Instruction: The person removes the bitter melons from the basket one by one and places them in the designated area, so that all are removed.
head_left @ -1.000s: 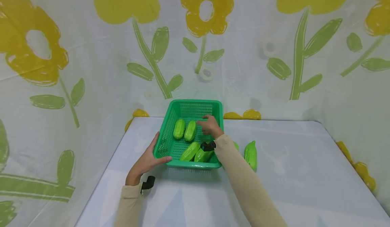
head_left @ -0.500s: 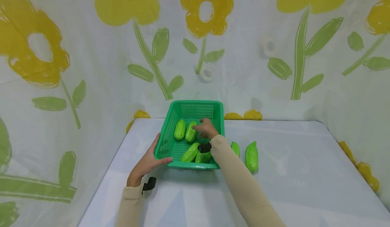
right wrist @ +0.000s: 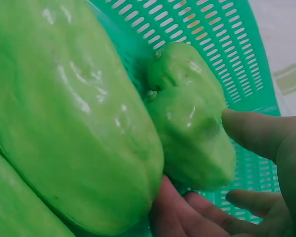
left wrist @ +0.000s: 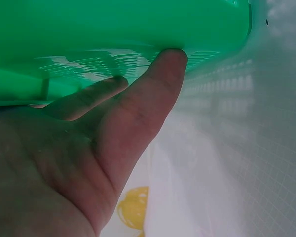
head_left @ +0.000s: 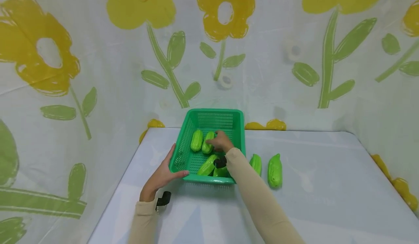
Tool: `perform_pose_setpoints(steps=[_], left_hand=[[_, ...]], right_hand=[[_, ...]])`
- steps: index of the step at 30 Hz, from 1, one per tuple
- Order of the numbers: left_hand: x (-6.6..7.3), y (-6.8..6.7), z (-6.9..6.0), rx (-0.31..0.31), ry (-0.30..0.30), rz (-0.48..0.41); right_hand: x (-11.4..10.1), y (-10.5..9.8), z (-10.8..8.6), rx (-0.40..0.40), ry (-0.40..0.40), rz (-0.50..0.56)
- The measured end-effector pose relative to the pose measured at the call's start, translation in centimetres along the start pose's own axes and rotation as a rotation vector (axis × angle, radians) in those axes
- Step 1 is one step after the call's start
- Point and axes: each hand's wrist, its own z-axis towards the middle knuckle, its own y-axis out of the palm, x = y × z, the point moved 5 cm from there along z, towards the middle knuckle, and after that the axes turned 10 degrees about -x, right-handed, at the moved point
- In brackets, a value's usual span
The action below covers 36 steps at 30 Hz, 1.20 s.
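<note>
A green plastic basket (head_left: 240,131) with slotted walls holds several bumpy, glossy green gourds. My left hand (head_left: 163,173) rests against its near left corner, thumb along the front and straight fingers along the left side. In the left wrist view, the thumb (left wrist: 163,79) touches the basket's outer wall. Inside the basket, my right hand (head_left: 222,142) grips a back gourd (head_left: 208,144); in the right wrist view, the thumb (right wrist: 246,131) is on one side of that gourd and fingers are on the other. Another gourd (head_left: 196,140) lies to its left. Two more gourds lie nearer the front, partly hidden by my right wrist.
Right of the basket, two green gourds lie on the white table: one (head_left: 256,164) beside my right forearm, the other (head_left: 275,171) farther right. A flower-printed white curtain (head_left: 262,55) stands close behind the basket and continues at both sides.
My right hand has moved left and down within the basket, from beside the right back gourd onto it. The left hand stays at the basket's corner. The whole view has shifted slightly.
</note>
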Motion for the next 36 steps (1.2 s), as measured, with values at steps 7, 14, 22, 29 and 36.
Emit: perform_pose_setpoints(steps=[7, 14, 22, 29, 36], left_hand=[[-0.1, 0.0, -0.1, 0.003, -0.030, 0.006], [-0.1, -0.1, -0.1, 0.006, -0.037, 0.018], [-0.2, 0.0, -0.2, 0.011, -0.061, 0.026], [-0.4, 0.0, -0.1, 0.018, -0.061, 0.051], [-0.4, 0.0, -0.1, 0.023, -0.041, 0.064]], right_hand=[[-0.2, 0.2, -0.1, -0.004, -0.005, -0.025], [-0.1, 0.2, 0.2, -0.022, 0.007, -0.013], [-0.1, -0.1, -0.2, -0.044, 0.044, 0.088], [-0.2, -0.4, -0.2, -0.117, 0.062, 0.196], [-0.9, -1.0, -0.9, -0.152, 0.052, 0.225]])
